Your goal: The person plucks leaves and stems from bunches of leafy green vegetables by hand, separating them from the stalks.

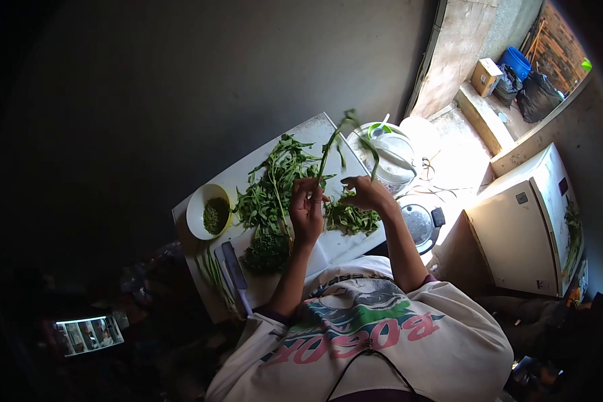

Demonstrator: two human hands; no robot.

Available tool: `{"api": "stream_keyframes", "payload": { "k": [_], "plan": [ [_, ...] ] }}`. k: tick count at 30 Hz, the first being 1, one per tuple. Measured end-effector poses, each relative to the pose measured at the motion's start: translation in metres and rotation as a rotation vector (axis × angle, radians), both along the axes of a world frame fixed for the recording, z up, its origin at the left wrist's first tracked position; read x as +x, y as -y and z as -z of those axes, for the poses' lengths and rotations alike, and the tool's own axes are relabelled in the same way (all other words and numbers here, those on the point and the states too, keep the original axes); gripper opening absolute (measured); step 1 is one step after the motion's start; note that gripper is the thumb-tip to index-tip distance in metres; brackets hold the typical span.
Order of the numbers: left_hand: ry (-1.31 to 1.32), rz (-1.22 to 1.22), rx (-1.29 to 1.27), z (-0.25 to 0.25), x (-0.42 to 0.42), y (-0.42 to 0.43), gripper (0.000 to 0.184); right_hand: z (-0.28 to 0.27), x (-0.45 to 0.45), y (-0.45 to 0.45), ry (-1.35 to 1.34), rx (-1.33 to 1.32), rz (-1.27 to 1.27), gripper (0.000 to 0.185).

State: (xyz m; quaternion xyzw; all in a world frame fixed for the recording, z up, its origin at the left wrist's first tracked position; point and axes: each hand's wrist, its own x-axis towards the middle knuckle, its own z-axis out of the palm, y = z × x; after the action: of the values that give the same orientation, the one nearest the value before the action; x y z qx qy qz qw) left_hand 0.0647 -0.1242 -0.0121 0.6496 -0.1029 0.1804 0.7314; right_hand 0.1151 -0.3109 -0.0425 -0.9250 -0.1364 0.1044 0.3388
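Note:
My left hand (306, 209) is closed around a stem of leafy greens (326, 153), held upright above the table. The stem's top bends over to the right, and one long leaf hangs down to my right hand (368, 194). That hand is beside the left one, its thumb and fingers apart; whether the leaf touches it I cannot tell. Beneath my right hand lies a heap of picked leaves (352, 220). A larger pile of leafy stems (275, 175) spreads left of my left hand, and chopped dark greens (266, 252) sit nearer my body.
A white table (301, 137) stands against the wall. On it are a bowl (195, 213) of cut greens, a large knife (234, 268) and long green beans (213, 278). To the right stand a lidded white container (394, 161), a round pot (419, 224) and a small fridge (516, 228).

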Motion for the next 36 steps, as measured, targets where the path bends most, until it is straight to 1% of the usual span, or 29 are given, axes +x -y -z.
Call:
{"api": "stream_keyframes", "payload": {
  "k": [1,2,4,5,6,8,9,11,12,14,15,18,20,21,23,25,26,28,29,30,31,32,33,34,36],
  "plan": [
    [-0.005,0.001,-0.002,-0.003,-0.002,0.0,0.017,-0.002,-0.002,-0.001,0.027,-0.093,-0.038,0.039],
    [-0.012,0.001,-0.005,-0.006,-0.004,0.0,0.017,-0.004,-0.002,0.002,0.026,-0.091,-0.038,0.039],
    [-0.017,0.005,-0.012,-0.009,-0.007,-0.001,0.017,-0.023,-0.001,0.009,-0.122,-0.107,-0.082,0.045],
    [-0.021,0.011,-0.018,-0.009,-0.008,-0.003,0.018,-0.023,0.0,0.012,-0.098,0.059,-0.093,0.05],
    [-0.025,0.013,-0.017,-0.009,-0.01,-0.005,0.018,-0.054,-0.002,0.008,-0.243,0.202,-0.084,0.04],
    [-0.07,0.002,0.093,-0.01,-0.01,-0.007,0.017,-0.09,-0.008,-0.001,-0.164,0.565,-0.11,0.04],
    [-0.071,0.007,0.093,-0.009,-0.01,-0.007,0.017,-0.098,-0.01,-0.007,-0.163,0.565,-0.105,0.04],
    [-0.064,-0.031,0.154,-0.005,-0.01,-0.007,0.015,-0.105,-0.015,-0.018,-0.167,0.921,0.01,0.037],
    [-0.064,-0.032,0.155,-0.002,-0.01,-0.008,0.015,-0.1,-0.014,-0.02,-0.168,0.922,0.01,0.037],
    [-0.019,-0.026,0.18,0.003,-0.009,-0.008,0.018,-0.082,-0.01,-0.026,-0.118,0.917,0.064,0.026],
    [-0.019,-0.031,0.181,-0.003,-0.011,-0.007,0.018,-0.079,-0.009,-0.028,-0.126,0.925,0.071,0.023],
    [-0.087,-0.004,0.105,-0.015,-0.012,-0.003,0.019,-0.072,-0.011,-0.029,-0.113,0.857,-0.01,0.021],
    [-0.135,0.104,-0.065,-0.012,-0.009,-0.004,0.021,-0.068,-0.012,-0.032,-0.068,0.832,-0.055,0.019],
    [-0.134,0.102,-0.064,-0.006,-0.007,-0.006,0.021,-0.068,-0.013,-0.034,-0.077,0.823,-0.057,0.019],
    [-0.21,0.089,-0.163,0.003,-0.002,-0.009,0.021,-0.068,-0.014,-0.037,-0.084,0.817,-0.059,0.019],
    [-0.22,0.047,-0.158,-0.01,-0.003,-0.002,0.02,-0.063,-0.015,-0.041,-0.137,0.958,-0.002,0.019],
    [-0.231,0.002,-0.154,-0.015,-0.003,0.0,0.019,-0.058,-0.014,-0.043,-0.135,0.96,-0.002,0.019],
    [-0.228,-0.008,-0.167,-0.013,-0.001,-0.001,0.017,-0.052,-0.014,-0.048,-0.182,1.124,0.023,0.017],
    [-0.227,-0.018,-0.183,-0.011,0.0,-0.001,0.016,-0.049,-0.013,-0.048,-0.18,1.124,0.023,0.017],
    [-0.226,-0.017,-0.183,-0.01,0.002,-0.003,0.016,-0.052,-0.013,-0.047,-0.211,1.257,0.11,0.016],
    [-0.234,-0.049,-0.24,-0.009,0.003,-0.008,0.015,-0.055,-0.013,-0.045,-0.243,1.389,0.198,0.015],
    [-0.244,-0.08,-0.296,-0.009,0.004,-0.015,0.013,-0.059,-0.01,-0.038,-0.211,1.366,0.25,0.015],
    [-0.253,-0.112,-0.352,-0.009,0.006,-0.021,0.013,-0.061,-0.006,-0.028,-0.198,1.323,0.246,0.015],
    [-0.253,-0.113,-0.353,-0.014,0.006,-0.027,0.013,-0.062,-0.002,-0.017,-0.186,1.281,0.243,0.014],
    [-0.293,-0.03,-0.447,-0.022,0.002,-0.038,0.012,-0.062,0.001,-0.003,-0.214,1.226,0.238,0.017]
  ]
}}
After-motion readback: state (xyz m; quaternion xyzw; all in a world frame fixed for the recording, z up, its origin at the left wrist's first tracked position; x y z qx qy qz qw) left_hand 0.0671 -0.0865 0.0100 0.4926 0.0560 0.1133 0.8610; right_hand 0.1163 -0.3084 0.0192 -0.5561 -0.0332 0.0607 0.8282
